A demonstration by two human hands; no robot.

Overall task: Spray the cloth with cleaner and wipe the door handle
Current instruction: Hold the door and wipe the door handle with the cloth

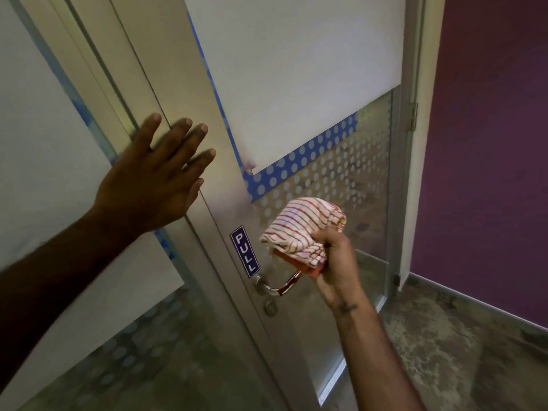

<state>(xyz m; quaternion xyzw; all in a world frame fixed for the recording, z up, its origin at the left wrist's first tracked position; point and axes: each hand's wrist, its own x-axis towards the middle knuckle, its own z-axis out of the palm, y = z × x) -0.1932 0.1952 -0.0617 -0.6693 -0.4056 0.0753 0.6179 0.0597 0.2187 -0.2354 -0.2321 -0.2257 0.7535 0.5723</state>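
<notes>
Fingers spread, the left hand [154, 176] lies flat against the metal door frame [204, 137], up and to the left of the door handle [278, 284]. The right hand [336, 262] is clenched around a bunched red-and-white striped cloth [302, 231], held just above the handle's outer end. A blue PULL sign [245, 251] sits directly above the handle's base, with a round lock cylinder [270, 307] right below it.

Striped cloth [302, 229] bunched just above chrome handle [278, 287], perhaps touching.
</notes>
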